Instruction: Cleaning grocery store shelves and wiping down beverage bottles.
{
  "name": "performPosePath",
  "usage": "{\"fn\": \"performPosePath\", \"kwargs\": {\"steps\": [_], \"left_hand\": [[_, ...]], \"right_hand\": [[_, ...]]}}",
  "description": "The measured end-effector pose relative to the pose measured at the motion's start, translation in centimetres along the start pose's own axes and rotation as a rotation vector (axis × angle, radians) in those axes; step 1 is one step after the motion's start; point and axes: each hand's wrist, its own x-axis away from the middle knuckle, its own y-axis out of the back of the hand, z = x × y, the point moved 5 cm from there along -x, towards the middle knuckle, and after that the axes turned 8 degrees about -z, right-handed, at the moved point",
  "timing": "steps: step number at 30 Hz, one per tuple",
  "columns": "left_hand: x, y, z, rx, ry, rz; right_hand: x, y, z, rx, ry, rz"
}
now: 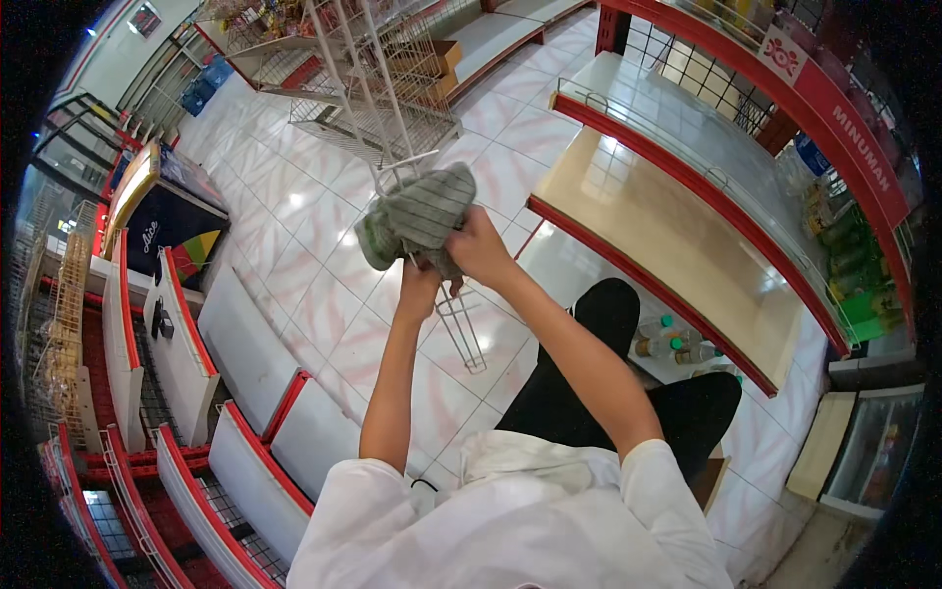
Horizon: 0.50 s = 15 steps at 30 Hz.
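Observation:
A grey striped cloth [430, 206] with a greenish patch is bunched over the white wire frame of a rack [460, 331] in front of me. My right hand [478, 247] grips the cloth from its right side. Just below the cloth, my left hand [421, 283] is closed around part of the wire rack; the cloth hides some of its fingers. The rack's long thin bars run upward past the cloth, and its narrow lower end extends over the tiled floor.
Red-edged shelves [662, 243] stand close on the right, with plastic bottles [677, 344] low down. More red-edged shelves [243, 456] line the left. A dark blue freezer [165, 213] is at upper left, and a wire basket stand [375, 125] ahead. White tiled floor [316, 294] lies between.

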Motion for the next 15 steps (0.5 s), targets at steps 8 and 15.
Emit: {"fn": "performPosePath", "kwargs": {"steps": [8,15], "left_hand": [[1.1,3.7,2.2,-0.011,0.098,0.044],[2.7,1.3,4.2,-0.228,0.159,0.227]], "right_hand": [[-1.3,4.7,3.1,-0.658,-0.059,-0.157],[-2.1,0.8,3.7,0.03,0.113,0.024]]}}
